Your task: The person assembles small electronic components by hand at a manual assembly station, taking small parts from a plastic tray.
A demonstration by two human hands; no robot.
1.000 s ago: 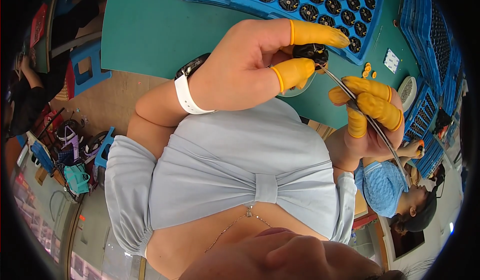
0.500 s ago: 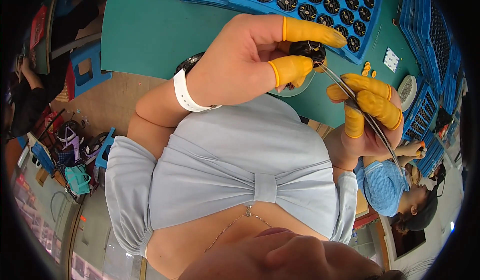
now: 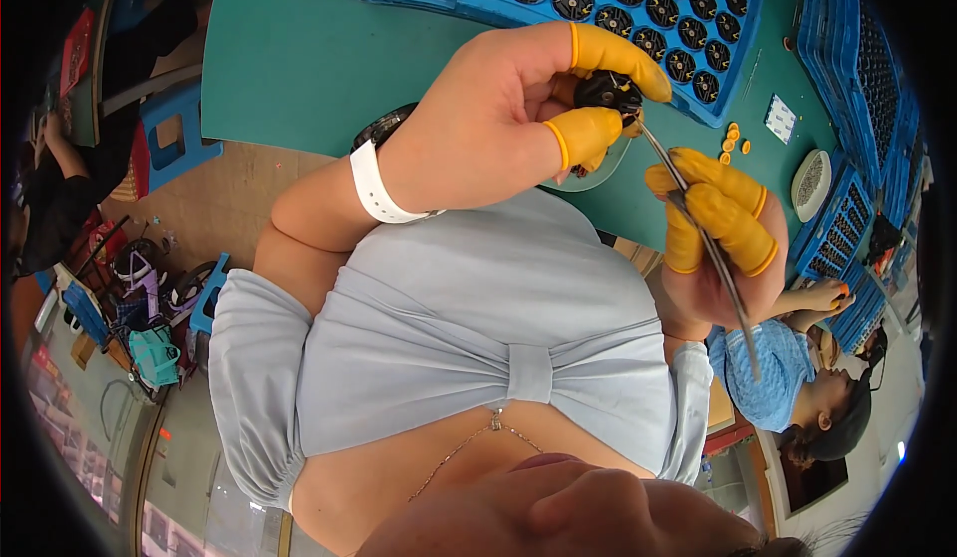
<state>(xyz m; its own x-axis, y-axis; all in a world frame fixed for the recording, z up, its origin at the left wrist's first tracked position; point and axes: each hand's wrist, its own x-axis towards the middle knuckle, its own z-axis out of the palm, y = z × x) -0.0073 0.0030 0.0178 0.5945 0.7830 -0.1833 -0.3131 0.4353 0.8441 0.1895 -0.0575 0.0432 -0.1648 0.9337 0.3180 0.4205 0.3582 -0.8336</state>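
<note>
My left hand (image 3: 488, 124), with yellow finger cots and a white watch band at the wrist, grips a small round black part (image 3: 601, 93) between thumb and fingers. Fine wires show on the part's right side. Metal tweezers (image 3: 715, 250) are pinched in my right hand (image 3: 726, 233), which wears yellow finger cots too. Their tips reach up to the edge of the black part; whether they grasp a wire is too small to tell. Under my left hand, a clear round dish (image 3: 610, 165) is partly hidden.
A blue tray (image 3: 439, 1) of round black parts lies on the green table (image 3: 299, 69). Loose yellow finger cots (image 3: 731, 144), a white packet (image 3: 781, 119) and a bowl of small pieces (image 3: 812, 180) sit at the right. Blue trays (image 3: 872, 79) are stacked beyond. A co-worker (image 3: 768, 373) sits right.
My right hand has shifted slightly left and down, and the tweezers stand steeper, their rear end swung left. My left hand has tilted the black part a little.
</note>
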